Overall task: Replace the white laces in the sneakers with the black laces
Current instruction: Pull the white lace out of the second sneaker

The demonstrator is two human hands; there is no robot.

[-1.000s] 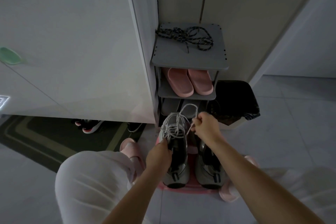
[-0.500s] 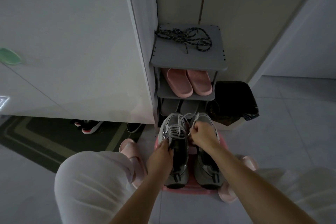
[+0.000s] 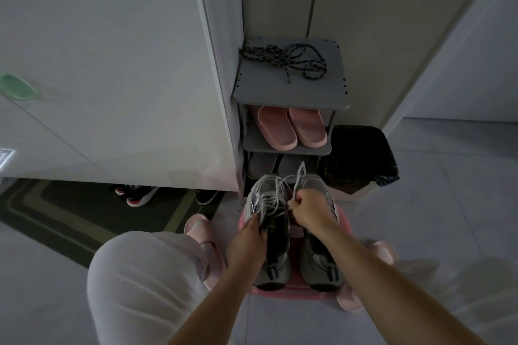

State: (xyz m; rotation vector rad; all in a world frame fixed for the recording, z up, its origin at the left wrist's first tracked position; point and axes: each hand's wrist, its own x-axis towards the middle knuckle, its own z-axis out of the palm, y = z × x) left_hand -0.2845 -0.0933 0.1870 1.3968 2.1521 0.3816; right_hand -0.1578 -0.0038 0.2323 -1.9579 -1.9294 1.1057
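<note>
Two grey sneakers stand side by side on a pink stool [image 3: 293,293], heels towards me. The left sneaker [image 3: 270,232] still carries its white lace [image 3: 276,199]. My left hand [image 3: 248,244] grips this sneaker at its collar. My right hand [image 3: 309,211] pinches a loop of the white lace, which rises above my fingers. The right sneaker [image 3: 319,258] lies partly under my right forearm. The black laces [image 3: 283,60], dark with pale flecks, lie in a tangle on top of the grey shoe rack [image 3: 291,95].
Pink slippers [image 3: 291,129] sit on the rack's middle shelf. A black bin [image 3: 361,159] stands right of the rack. A white cabinet [image 3: 112,64] is on the left, with a dark rug [image 3: 70,210] and shoes [image 3: 137,196] below. My knees flank the stool.
My right hand dropped close to the sneaker half a second ago, and now the lace loop stands up above it again. The left hand has kept its grip on the left sneaker.
</note>
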